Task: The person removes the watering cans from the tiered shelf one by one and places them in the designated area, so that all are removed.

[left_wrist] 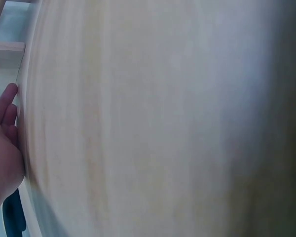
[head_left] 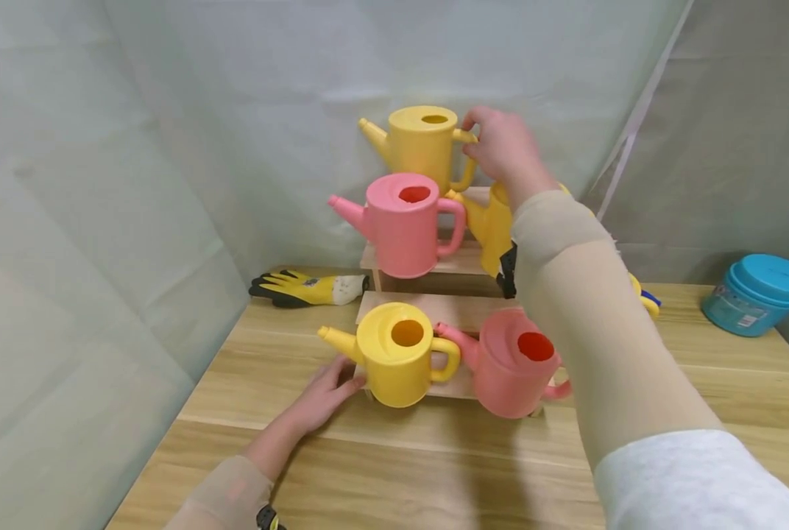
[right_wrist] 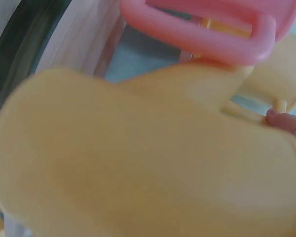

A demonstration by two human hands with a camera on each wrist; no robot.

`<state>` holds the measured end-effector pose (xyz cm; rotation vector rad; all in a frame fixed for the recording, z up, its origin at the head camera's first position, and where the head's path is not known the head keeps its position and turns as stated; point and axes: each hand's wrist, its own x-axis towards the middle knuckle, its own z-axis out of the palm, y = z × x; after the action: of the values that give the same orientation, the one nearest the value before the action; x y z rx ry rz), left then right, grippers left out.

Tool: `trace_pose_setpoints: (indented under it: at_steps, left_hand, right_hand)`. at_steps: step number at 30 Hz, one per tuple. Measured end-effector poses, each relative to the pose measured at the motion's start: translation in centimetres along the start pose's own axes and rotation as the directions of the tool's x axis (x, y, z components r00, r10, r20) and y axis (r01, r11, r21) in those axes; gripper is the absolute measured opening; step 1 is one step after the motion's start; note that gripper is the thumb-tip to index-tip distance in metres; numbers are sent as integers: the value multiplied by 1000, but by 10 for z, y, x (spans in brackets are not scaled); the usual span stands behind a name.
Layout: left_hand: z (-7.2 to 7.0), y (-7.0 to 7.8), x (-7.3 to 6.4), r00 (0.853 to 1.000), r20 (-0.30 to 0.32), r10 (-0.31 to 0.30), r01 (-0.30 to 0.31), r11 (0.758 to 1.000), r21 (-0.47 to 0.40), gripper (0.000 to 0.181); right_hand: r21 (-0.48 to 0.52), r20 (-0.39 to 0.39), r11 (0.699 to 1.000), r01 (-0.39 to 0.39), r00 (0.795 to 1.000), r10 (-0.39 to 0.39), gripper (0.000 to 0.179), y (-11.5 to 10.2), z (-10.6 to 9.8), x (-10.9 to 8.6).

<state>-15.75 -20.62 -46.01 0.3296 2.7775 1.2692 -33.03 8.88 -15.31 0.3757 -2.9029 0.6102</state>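
Observation:
My right hand (head_left: 503, 143) pinches the handle of a yellow watering can (head_left: 421, 151) on the top step of a wooden rack (head_left: 457, 313). Its thumb (right_wrist: 281, 118) shows against that handle in the right wrist view. One step down, a pink watering can (head_left: 404, 228) stands left of a second yellow watering can (head_left: 494, 228), which my right arm partly covers. On the lowest step are another yellow watering can (head_left: 394, 361) and another pink watering can (head_left: 510, 368). My left hand (head_left: 324, 397) rests at the rack's lower left corner, fingers extended.
A yellow and black work glove (head_left: 308, 288) lies on the wooden table (head_left: 401, 460) left of the rack. A blue lidded tub (head_left: 759, 294) stands at the far right. Behind the table hangs a pale sheet (head_left: 269, 96). A yellow and blue item (head_left: 646, 298) shows partly behind my right arm.

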Motion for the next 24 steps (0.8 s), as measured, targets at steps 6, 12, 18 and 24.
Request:
trace_pose_setpoints:
  at_steps: [6,12,18,24]
  left_hand:
    - [0,0,-1,1000,1,0,0,1000,-4,47]
    - [-1,-1,0,1000,-1,-4,4,1000,-8,49]
    - [-2,-3,0,1000,3,-20,19,1000,3,49]
    - [-3,-3,1,1000,4,-14,14,1000,1,48]
  right_hand:
    - [46,0,999,-18,1000,18,35,16,-6,-2]
    - [39,25,998,-45,999,44,36,39,-19,-6]
    - [42,35,998,-47,998,46,36,56,-27,-11]
    - [55,27,996,-75,997,74,39,75,-35,-18]
